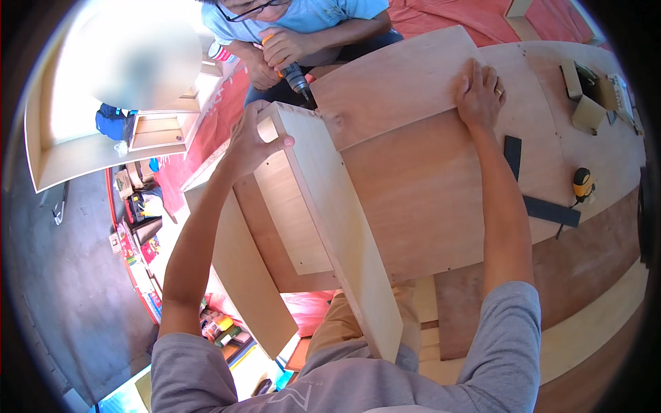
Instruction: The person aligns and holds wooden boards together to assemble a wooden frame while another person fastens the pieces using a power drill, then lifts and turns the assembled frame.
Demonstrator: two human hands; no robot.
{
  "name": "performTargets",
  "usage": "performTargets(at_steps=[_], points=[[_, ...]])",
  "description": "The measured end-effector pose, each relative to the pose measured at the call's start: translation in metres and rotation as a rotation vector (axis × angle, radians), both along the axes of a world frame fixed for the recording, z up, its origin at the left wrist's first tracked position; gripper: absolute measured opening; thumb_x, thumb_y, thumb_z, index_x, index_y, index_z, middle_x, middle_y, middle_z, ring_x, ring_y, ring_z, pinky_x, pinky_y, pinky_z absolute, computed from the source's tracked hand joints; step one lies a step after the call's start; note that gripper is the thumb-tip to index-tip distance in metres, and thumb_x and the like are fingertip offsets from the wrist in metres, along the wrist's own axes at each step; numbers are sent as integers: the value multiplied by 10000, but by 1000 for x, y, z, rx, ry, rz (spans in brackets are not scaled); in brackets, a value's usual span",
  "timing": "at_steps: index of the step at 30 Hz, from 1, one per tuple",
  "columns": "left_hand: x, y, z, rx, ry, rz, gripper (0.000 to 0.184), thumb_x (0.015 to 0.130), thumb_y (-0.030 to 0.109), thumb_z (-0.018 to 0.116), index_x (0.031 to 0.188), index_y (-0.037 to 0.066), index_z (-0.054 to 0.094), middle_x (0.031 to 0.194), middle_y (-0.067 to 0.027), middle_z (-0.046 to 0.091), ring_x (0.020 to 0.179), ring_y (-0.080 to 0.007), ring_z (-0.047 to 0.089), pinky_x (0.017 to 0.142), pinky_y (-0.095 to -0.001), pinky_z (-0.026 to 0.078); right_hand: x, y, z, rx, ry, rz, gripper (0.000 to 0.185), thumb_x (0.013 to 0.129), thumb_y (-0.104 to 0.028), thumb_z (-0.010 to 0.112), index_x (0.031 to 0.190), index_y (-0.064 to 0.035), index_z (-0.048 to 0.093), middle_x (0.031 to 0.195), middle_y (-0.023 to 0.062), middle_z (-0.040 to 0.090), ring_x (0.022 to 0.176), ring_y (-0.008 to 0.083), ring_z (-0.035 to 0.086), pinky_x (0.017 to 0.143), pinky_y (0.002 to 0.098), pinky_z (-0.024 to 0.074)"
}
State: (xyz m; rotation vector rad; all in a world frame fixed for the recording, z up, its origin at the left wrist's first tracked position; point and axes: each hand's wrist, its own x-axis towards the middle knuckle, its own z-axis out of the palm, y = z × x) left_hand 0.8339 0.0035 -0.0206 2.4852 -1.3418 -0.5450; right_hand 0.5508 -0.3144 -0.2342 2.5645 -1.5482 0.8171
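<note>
My left hand (251, 142) is closed around the upper end of a pale wooden board (337, 213), its thumb against the board's side. That board stands on edge and runs down toward my lap. My right hand (480, 94) rests with its fingers extended at the right end of a plywood panel (396, 89), pressing on it. A larger plywood sheet (420, 199) lies below that panel. Across from me, a co-worker's two hands (279, 51) hold a power drill (295, 77), its tip close to the corner where board and panel meet.
On the plywood at right are an open cardboard box (586, 110), a yellow-and-black tape measure (582, 184) and dark flat strips (551, 210). Another wooden board (251, 268) stands at left. A wooden cabinet frame (41, 148) and assorted packages (141, 206) are farther left.
</note>
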Motion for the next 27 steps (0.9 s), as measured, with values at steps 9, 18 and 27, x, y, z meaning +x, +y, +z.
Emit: performTargets(at_steps=[9, 18, 27], points=[[-12, -10, 17, 143, 57, 45, 835, 742, 320, 788, 1370, 5, 338, 1373, -199, 424, 1338, -319, 378, 1101, -424, 299, 0, 0, 4, 21, -25, 13, 501, 891, -380, 504, 1353, -185, 501, 1327, 159, 467, 1199, 377, 454, 996, 557, 342], [1, -1, 0, 18, 5, -1, 902, 667, 506, 832, 1295, 16, 410, 1269, -200, 516, 1236, -357, 469, 1036, -445, 362, -2, 2, 6, 69, -17, 19, 496, 930, -386, 472, 1386, -190, 477, 1379, 151, 446, 1259, 387, 420, 1036, 551, 322], [-1, -1, 1, 12, 35, 9, 894, 690, 491, 824, 1307, 13, 388, 1289, -203, 502, 1264, -345, 458, 1052, -441, 357, 0, -2, -1, -72, -60, 16, 470, 879, -379, 517, 1308, -188, 536, 1280, 158, 502, 1175, 368, 470, 978, 547, 357]])
